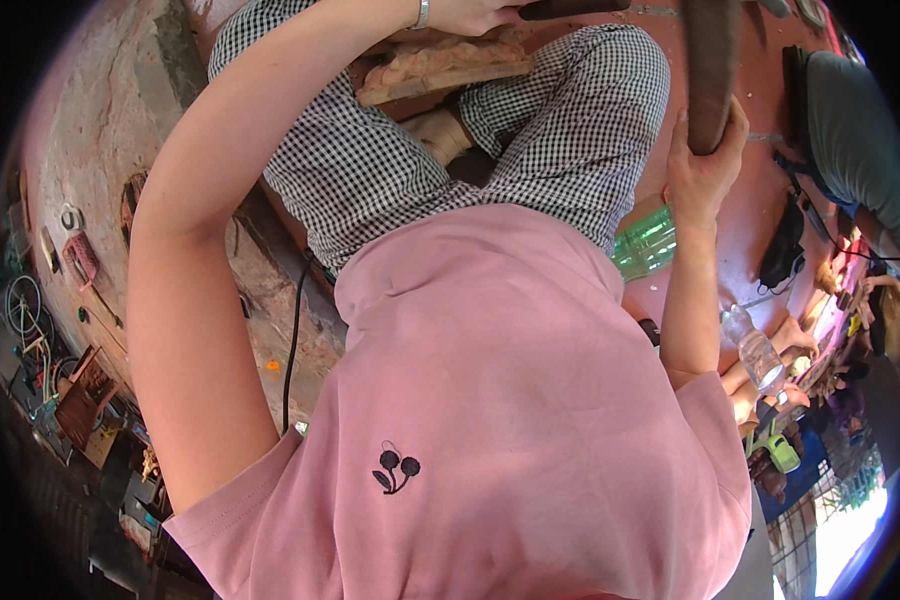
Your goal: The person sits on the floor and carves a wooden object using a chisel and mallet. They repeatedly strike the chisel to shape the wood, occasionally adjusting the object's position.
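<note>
The right hand (705, 170) is gripping a dark mallet (712, 70). The left hand (475, 12) is holding a dark tool (570, 8) over a wood carving (440, 65).

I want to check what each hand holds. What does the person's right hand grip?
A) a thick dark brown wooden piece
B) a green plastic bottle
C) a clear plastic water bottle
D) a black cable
A: the right hand wraps its fingers around the lower end of the dark brown wooden piece, while both bottles lie apart on the floor.
</note>
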The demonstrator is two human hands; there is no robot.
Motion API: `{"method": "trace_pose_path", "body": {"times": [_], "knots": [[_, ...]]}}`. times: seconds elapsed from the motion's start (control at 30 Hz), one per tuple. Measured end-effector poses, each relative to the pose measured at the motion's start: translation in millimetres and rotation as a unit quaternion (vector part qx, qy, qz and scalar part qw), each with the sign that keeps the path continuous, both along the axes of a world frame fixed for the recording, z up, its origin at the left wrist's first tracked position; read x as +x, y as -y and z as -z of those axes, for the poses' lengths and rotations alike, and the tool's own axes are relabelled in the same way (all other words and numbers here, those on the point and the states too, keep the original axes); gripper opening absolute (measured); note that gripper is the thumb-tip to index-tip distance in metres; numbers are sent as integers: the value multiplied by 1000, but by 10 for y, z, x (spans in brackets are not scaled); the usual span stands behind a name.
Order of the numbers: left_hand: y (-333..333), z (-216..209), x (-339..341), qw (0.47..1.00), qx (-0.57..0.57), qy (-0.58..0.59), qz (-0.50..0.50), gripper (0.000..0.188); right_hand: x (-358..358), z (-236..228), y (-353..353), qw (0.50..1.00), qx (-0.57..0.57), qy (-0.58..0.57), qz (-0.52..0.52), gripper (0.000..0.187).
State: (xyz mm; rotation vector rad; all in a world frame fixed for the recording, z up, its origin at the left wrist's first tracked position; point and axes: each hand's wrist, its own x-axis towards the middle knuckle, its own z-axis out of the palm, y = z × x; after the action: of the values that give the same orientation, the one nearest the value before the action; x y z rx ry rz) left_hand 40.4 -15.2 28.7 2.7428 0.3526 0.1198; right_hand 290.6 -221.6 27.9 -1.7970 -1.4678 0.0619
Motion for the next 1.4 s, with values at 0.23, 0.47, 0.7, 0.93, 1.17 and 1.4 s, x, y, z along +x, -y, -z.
{"method": "trace_pose_path", "body": {"times": [0.23,0.47,0.7,0.93,1.17,1.4], "knots": [[38,-106,22,998,-3,-55,-10,50,24,-73,-8,998,-47,48,6,48],[44,-53,-7,995,20,-97,-10,47,-29,-143,-20,990,-101,100,-14,46],[-9,-107,-164,978,-115,48,-167,27,-26,109,32,956,-95,-279,0,33],[-97,-2,-384,896,-252,283,-230,25,51,560,71,861,-270,-430,43,27],[-35,82,-381,921,-234,200,-239,25,76,519,-33,852,-292,-432,48,29],[29,164,-403,923,-231,193,-241,22,79,505,-76,834,-288,-467,62,27]]}}
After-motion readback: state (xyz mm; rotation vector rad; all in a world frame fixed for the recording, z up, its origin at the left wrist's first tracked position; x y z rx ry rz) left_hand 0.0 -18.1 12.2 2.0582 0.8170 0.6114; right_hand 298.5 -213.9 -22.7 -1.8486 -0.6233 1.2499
